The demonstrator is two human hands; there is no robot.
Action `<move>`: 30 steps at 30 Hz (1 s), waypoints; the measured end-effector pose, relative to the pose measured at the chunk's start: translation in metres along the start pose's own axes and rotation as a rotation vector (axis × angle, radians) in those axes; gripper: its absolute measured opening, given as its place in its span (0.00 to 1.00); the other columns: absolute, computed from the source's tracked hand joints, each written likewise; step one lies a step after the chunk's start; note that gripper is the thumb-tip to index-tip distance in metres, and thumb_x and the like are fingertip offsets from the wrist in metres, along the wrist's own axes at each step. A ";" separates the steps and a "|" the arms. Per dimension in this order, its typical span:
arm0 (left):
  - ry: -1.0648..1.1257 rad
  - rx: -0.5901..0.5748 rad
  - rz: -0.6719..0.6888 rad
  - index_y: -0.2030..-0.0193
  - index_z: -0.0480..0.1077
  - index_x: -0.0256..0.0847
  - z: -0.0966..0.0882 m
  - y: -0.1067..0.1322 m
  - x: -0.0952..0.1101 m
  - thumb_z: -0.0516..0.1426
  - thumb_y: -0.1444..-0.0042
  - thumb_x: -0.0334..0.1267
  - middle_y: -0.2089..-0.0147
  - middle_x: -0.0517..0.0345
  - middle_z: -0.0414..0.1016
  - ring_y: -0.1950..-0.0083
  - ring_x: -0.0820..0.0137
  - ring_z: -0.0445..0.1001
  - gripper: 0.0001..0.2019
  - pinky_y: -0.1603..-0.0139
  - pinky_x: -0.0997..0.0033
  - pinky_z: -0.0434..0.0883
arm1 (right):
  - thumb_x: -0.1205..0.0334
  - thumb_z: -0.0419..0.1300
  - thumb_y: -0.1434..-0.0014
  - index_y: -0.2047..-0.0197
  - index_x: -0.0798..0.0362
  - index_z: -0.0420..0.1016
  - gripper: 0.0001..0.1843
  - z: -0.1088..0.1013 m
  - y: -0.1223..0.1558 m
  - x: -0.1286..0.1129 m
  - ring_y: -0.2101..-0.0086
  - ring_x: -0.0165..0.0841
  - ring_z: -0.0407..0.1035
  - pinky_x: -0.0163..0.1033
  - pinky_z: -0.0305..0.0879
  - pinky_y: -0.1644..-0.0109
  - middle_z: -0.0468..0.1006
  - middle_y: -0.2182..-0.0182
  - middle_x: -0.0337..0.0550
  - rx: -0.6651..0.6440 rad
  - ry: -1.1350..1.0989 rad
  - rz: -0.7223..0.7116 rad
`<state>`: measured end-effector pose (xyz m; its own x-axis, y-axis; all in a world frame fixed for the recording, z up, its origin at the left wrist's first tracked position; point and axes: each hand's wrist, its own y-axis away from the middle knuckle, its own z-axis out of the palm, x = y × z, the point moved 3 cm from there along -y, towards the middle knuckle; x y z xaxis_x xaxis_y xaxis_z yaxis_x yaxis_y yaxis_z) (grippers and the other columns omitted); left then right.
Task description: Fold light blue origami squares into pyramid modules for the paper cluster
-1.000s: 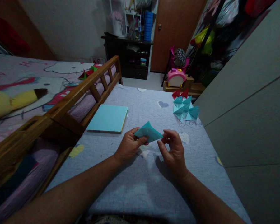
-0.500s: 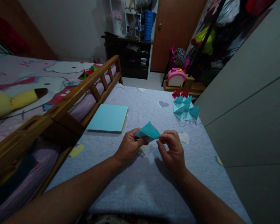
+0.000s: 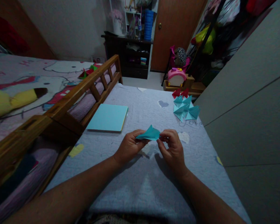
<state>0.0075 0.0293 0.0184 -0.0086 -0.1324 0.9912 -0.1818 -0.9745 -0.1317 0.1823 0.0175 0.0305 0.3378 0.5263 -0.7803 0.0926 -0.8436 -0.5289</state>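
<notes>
A partly folded sheet of teal origami paper (image 3: pixel 150 133) is held just above the bed, one point sticking upward. My left hand (image 3: pixel 130 145) grips its left side, thumb on the near edge and fingers behind. At the right corner, the fingertips and thumb of my right hand (image 3: pixel 171 149) pinch the paper. The folds on its underside are hidden. A stack of square light blue paper (image 3: pixel 108 117) lies to the left of my hands. Beyond my right hand stand several folded teal paper pieces (image 3: pixel 185 108), with red folded pieces (image 3: pixel 180 93) behind them.
The bed has a blue sheet (image 3: pixel 140 189) with heart prints. A wooden rail (image 3: pixel 67 102) runs along its left, and a pale cabinet (image 3: pixel 254 102) stands close on the right. Past the far end are a pink toy case (image 3: pixel 176 77) and a dark dresser (image 3: pixel 128 59).
The teal paper has tilted and flattened, so its face looks narrower and its upper point sits a little lower. Both hands keep their hold, almost in place.
</notes>
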 end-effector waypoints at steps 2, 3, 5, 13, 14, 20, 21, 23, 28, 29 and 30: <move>0.033 0.028 -0.020 0.53 0.74 0.41 0.000 0.001 -0.003 0.65 0.47 0.36 0.58 0.56 0.78 0.61 0.70 0.75 0.14 0.58 0.72 0.71 | 0.75 0.59 0.40 0.54 0.46 0.70 0.15 0.001 0.001 0.003 0.61 0.32 0.67 0.39 0.69 0.59 0.67 0.59 0.40 -0.019 -0.007 0.004; 0.050 0.050 -0.042 0.49 0.71 0.42 -0.001 0.002 -0.006 0.66 0.47 0.36 0.59 0.58 0.77 0.63 0.71 0.75 0.18 0.61 0.73 0.71 | 0.74 0.60 0.40 0.54 0.46 0.70 0.15 0.001 0.002 0.004 0.60 0.33 0.67 0.39 0.70 0.59 0.67 0.58 0.40 -0.029 -0.018 0.006; 0.072 0.086 -0.081 0.46 0.66 0.44 -0.001 0.003 -0.010 0.66 0.48 0.35 0.63 0.62 0.75 0.67 0.72 0.75 0.23 0.66 0.75 0.71 | 0.74 0.60 0.41 0.52 0.45 0.69 0.17 0.002 0.003 0.006 0.58 0.33 0.67 0.38 0.71 0.60 0.66 0.57 0.41 -0.047 -0.051 0.009; 0.270 0.075 -0.148 0.47 0.62 0.42 0.000 -0.002 -0.010 0.69 0.52 0.37 0.69 0.64 0.76 0.70 0.72 0.74 0.28 0.66 0.74 0.73 | 0.73 0.58 0.39 0.56 0.47 0.74 0.12 0.005 0.002 0.005 0.60 0.33 0.67 0.38 0.69 0.60 0.67 0.59 0.41 -0.149 -0.038 0.015; 0.303 0.075 -0.156 0.47 0.62 0.42 0.000 -0.002 -0.010 0.70 0.53 0.37 0.68 0.63 0.77 0.70 0.72 0.74 0.29 0.67 0.74 0.73 | 0.73 0.57 0.39 0.57 0.47 0.74 0.12 0.005 0.002 0.004 0.59 0.33 0.67 0.38 0.69 0.60 0.67 0.59 0.42 -0.169 -0.037 0.016; 0.381 0.088 -0.205 0.57 0.70 0.37 -0.003 -0.004 -0.013 0.71 0.54 0.38 0.67 0.60 0.78 0.72 0.76 0.71 0.21 0.71 0.79 0.68 | 0.73 0.55 0.40 0.59 0.49 0.74 0.12 0.002 -0.003 -0.004 0.59 0.34 0.67 0.38 0.69 0.60 0.68 0.60 0.43 -0.251 -0.076 -0.002; 0.385 0.091 -0.215 0.58 0.70 0.37 -0.003 -0.004 -0.013 0.72 0.55 0.38 0.67 0.60 0.78 0.72 0.76 0.71 0.20 0.72 0.79 0.67 | 0.73 0.55 0.41 0.59 0.49 0.74 0.12 0.001 -0.004 -0.004 0.59 0.34 0.67 0.38 0.69 0.60 0.68 0.60 0.43 -0.253 -0.079 0.005; 0.395 0.097 -0.242 0.58 0.71 0.37 -0.004 -0.005 -0.015 0.72 0.55 0.40 0.66 0.59 0.78 0.72 0.76 0.71 0.21 0.72 0.79 0.66 | 0.73 0.55 0.41 0.60 0.49 0.73 0.11 0.000 -0.004 -0.002 0.59 0.35 0.67 0.39 0.69 0.60 0.69 0.60 0.43 -0.249 -0.082 0.024; 0.403 0.083 -0.290 0.55 0.71 0.38 -0.004 -0.005 -0.019 0.72 0.54 0.43 0.66 0.58 0.79 0.73 0.76 0.72 0.22 0.75 0.80 0.66 | 0.70 0.54 0.38 0.59 0.49 0.73 0.09 0.001 -0.004 0.004 0.61 0.34 0.68 0.38 0.67 0.62 0.70 0.62 0.42 -0.264 -0.102 0.045; 0.401 0.076 -0.295 0.55 0.71 0.38 -0.004 -0.005 -0.020 0.72 0.54 0.43 0.65 0.58 0.79 0.73 0.76 0.72 0.23 0.75 0.80 0.66 | 0.70 0.54 0.37 0.59 0.48 0.73 0.09 0.001 -0.004 0.005 0.62 0.34 0.68 0.38 0.67 0.63 0.70 0.62 0.42 -0.270 -0.105 0.049; 0.400 0.067 -0.303 0.55 0.71 0.38 -0.003 -0.004 -0.020 0.72 0.54 0.44 0.65 0.58 0.79 0.73 0.76 0.72 0.23 0.76 0.80 0.66 | 0.70 0.54 0.37 0.59 0.48 0.73 0.09 0.002 -0.004 0.006 0.62 0.33 0.68 0.38 0.67 0.63 0.70 0.62 0.42 -0.276 -0.108 0.052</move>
<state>0.0055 0.0369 -0.0011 -0.3440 0.2251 0.9116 -0.1709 -0.9696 0.1750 0.1823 0.0240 0.0277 0.2483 0.4771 -0.8431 0.3342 -0.8591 -0.3877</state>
